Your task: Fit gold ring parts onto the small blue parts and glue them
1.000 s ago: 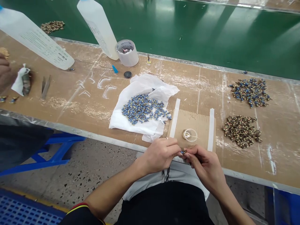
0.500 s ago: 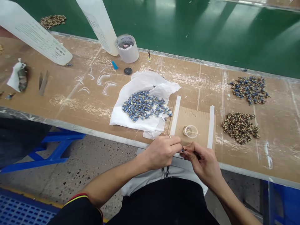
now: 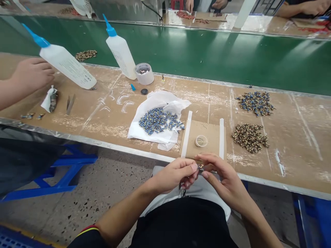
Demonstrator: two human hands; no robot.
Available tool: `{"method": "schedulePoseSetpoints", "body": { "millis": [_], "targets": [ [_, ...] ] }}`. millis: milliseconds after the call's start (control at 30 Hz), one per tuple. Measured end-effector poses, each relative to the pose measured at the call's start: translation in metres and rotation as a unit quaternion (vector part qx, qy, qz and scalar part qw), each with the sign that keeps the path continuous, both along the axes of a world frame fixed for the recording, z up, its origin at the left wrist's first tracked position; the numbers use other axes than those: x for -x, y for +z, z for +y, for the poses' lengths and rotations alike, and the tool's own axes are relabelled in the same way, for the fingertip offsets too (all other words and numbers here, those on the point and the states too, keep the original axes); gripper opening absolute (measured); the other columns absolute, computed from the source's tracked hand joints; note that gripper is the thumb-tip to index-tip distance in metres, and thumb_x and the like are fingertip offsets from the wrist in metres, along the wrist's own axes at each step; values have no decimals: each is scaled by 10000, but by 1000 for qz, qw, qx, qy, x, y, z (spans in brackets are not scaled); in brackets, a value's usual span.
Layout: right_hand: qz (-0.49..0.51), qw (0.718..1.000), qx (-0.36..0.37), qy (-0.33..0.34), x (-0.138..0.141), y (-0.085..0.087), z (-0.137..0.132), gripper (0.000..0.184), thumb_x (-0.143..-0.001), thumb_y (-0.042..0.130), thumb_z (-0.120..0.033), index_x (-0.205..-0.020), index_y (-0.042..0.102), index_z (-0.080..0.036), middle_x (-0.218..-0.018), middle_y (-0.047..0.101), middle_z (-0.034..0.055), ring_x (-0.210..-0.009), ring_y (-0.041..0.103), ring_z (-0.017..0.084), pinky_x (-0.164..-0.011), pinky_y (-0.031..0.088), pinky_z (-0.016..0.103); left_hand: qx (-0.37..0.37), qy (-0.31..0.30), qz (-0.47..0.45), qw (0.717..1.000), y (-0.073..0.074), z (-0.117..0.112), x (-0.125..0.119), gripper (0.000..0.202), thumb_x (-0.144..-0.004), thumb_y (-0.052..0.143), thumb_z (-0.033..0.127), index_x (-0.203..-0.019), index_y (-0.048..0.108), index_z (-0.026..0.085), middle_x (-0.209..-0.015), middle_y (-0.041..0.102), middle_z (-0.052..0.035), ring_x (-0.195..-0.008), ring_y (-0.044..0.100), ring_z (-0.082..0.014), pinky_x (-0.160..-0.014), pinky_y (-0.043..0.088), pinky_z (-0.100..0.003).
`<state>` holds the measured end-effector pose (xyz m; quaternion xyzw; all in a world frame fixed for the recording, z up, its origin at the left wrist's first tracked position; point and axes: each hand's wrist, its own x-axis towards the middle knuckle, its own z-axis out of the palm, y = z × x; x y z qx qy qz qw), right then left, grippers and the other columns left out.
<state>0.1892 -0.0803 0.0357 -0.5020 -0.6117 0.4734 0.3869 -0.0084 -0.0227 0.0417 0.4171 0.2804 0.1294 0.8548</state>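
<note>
My left hand [image 3: 178,175] pinches a small blue-and-gold piece [image 3: 200,166] between thumb and fingertips, just off the table's front edge. Close beside it, the thumb and fingers of my right hand [image 3: 223,177] are apart around the piece's right side; whether a fingertip touches it I cannot tell. Beyond both hands a small clear cup [image 3: 201,141] with a thin stick in it stands on a cardboard pad [image 3: 212,132] edged by white strips. To its left, many small blue-and-yellow pieces [image 3: 155,121] lie heaped on white paper [image 3: 136,129].
On the right lie a pile of blue-and-gold pieces [image 3: 256,103] and a pile of brown-gold pieces [image 3: 250,137]. Two blue-capped bottles [image 3: 68,65] lean at the left, near a tape roll [image 3: 144,76] and tweezers [image 3: 70,105]. A co-worker's hand [image 3: 33,73] is at far left.
My view has tilted up, showing the bottle caps and people across the green belt. My right fingers have spread from their pinch, while my left hand has turned with its thumb on the piece.
</note>
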Motion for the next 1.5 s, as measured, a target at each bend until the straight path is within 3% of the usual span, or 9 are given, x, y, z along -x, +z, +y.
{"method": "schedulePoseSetpoints", "body": {
  "millis": [133,300,400,500,600,700,1033,1300,1500],
  "targets": [
    [-8,1000,-13,26,-3,7,4,145,-969,581,-270,-1086,668,-265,-1078,648,63,-936,635,188,-792,519,301,175,-5,-51,983,6,-1,-5,338,-914,611,422,-755,454,167,-609,439,52,-443,365,-49,-420,291,-172],
    [7,1000,-5,6,-5,8,8,95,-965,590,-289,-964,668,-235,-983,650,61,-897,625,189,-781,492,297,194,-19,-47,980,7,5,-10,361,-908,616,463,-757,462,173,-568,455,58,-398,344,-45,-368,307,-153],
    [22,1000,10,-8,-5,6,9,119,-965,590,-308,-938,673,-227,-977,656,67,-916,630,196,-794,495,300,105,-30,6,994,6,6,-12,442,-934,520,564,-738,468,172,-577,499,35,-391,403,-67,-358,339,-179],
    [40,998,38,-19,-6,2,9,122,-959,603,-318,-955,684,-226,-953,664,57,-888,638,187,-784,501,293,-112,-18,95,989,7,5,-10,490,-989,399,571,-754,509,156,-634,538,0,-502,502,-103,-450,392,-205],
    [61,995,71,-36,-5,-3,6,141,-957,608,-331,-987,697,-226,-962,679,56,-886,651,184,-768,518,282,-345,6,155,926,7,3,-7,384,-1023,415,433,-780,524,157,-673,527,8,-601,494,-111,-569,372,-224],
    [87,990,100,-50,-3,-7,4,154,-956,612,-340,-1007,701,-225,-995,696,57,-911,670,182,-798,542,281,-459,21,175,871,4,0,-7,284,-1033,406,292,-795,499,170,-708,510,16,-638,466,-116,-608,335,-238],
    [97,984,117,-93,-2,-4,-1,150,-933,651,-346,-949,705,-208,-889,718,43,-793,680,163,-730,571,265,-526,-7,166,834,7,4,-2,235,-1032,403,223,-837,521,165,-775,543,-2,-686,502,-120,-637,366,-230],
    [89,986,104,-93,3,-6,-4,128,-934,650,-321,-987,702,-216,-991,720,67,-867,681,186,-763,562,291,-570,34,160,805,3,2,-6,268,-1031,381,194,-831,556,162,-748,558,-16,-652,509,-125,-601,381,-228],
    [91,992,67,-60,0,0,-6,93,-960,609,-267,-895,661,-225,-834,672,21,-752,640,142,-688,523,248,-616,28,156,772,5,1,-6,262,-978,398,113,-772,554,160,-704,508,-10,-607,441,-125,-579,352,-238]
  ]
}}
